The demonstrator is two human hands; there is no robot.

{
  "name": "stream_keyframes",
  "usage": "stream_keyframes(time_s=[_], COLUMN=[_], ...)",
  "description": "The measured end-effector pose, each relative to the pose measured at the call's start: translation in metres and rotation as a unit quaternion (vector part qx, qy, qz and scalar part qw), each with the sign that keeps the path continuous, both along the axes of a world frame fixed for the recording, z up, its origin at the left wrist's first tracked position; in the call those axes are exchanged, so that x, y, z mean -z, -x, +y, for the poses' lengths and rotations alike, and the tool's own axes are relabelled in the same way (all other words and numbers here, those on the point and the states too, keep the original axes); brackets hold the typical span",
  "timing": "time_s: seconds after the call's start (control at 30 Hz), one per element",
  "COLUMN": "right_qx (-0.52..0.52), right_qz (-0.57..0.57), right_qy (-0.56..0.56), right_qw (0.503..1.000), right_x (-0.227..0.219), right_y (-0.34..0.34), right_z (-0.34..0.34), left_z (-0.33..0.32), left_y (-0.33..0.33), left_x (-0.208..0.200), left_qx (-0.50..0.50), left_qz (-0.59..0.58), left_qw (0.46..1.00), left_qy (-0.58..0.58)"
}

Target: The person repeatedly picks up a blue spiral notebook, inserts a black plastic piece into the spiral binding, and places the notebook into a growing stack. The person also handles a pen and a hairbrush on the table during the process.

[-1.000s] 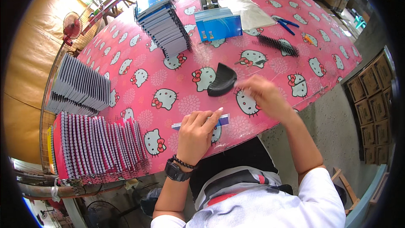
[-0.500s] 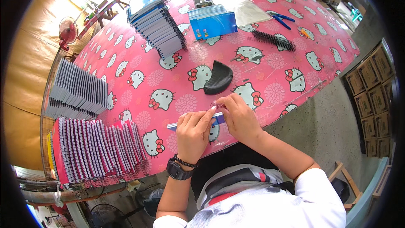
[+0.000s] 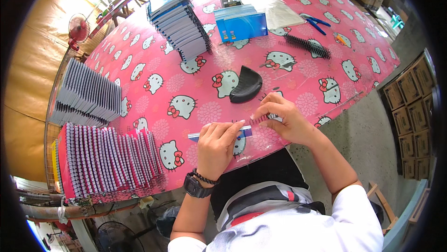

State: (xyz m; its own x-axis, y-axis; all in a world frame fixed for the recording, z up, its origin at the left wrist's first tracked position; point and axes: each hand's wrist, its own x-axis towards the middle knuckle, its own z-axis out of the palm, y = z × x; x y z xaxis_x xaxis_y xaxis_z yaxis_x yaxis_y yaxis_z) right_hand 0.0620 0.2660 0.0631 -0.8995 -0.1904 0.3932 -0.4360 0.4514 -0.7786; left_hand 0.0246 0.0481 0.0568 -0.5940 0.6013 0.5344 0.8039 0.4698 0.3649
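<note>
A thin blue-edged booklet [image 3: 194, 135] lies near the front edge of the table with the pink cartoon-cat cloth [image 3: 186, 79]. My left hand [image 3: 216, 147], with a black watch on its wrist, presses down on the booklet and grips it. My right hand [image 3: 285, 120] is at the booklet's right end, its fingertips pinched on a short black binding comb [image 3: 261, 119]. The two hands almost touch. Most of the booklet is hidden under my left hand.
Just beyond my hands lies a curved black pile of combs [image 3: 246, 84], with a long black comb [image 3: 307, 47] and blue scissors [image 3: 316, 23] farther back. Blue booklets [image 3: 241, 23] and spiral notebook stacks [image 3: 179, 19] [image 3: 86, 96] [image 3: 107, 159] fill the back and left. Cardboard boxes [image 3: 409, 107] stand at right.
My right hand has come back from farther right on the table to the booklet's right end, meeting my left hand. The left hand has stayed on the booklet.
</note>
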Motion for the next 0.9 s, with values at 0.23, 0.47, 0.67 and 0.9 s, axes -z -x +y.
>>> stream_keyframes(time_s=[0.23,0.47,0.67,0.9], right_qx=[-0.077,-0.054,-0.08,-0.268], right_qz=[-0.083,-0.069,0.114,0.391], right_qy=[0.032,-0.012,-0.118,-0.048], right_qw=[0.993,0.996,0.983,0.879], right_x=[0.004,-0.001,-0.057,-0.184], right_y=[-0.001,-0.005,0.009,-0.014], right_z=[0.004,-0.007,-0.002,-0.053], left_z=[0.0,0.009,0.007,0.007], left_y=[0.0,-0.01,-0.008,-0.015], left_x=[0.001,-0.01,0.001,-0.004], left_qx=[-0.005,-0.034,-0.013,-0.016], left_qz=[-0.002,-0.046,-0.032,-0.017], left_qw=[1.0,0.998,0.997,1.0], left_qy=[0.014,-0.013,0.068,0.018])
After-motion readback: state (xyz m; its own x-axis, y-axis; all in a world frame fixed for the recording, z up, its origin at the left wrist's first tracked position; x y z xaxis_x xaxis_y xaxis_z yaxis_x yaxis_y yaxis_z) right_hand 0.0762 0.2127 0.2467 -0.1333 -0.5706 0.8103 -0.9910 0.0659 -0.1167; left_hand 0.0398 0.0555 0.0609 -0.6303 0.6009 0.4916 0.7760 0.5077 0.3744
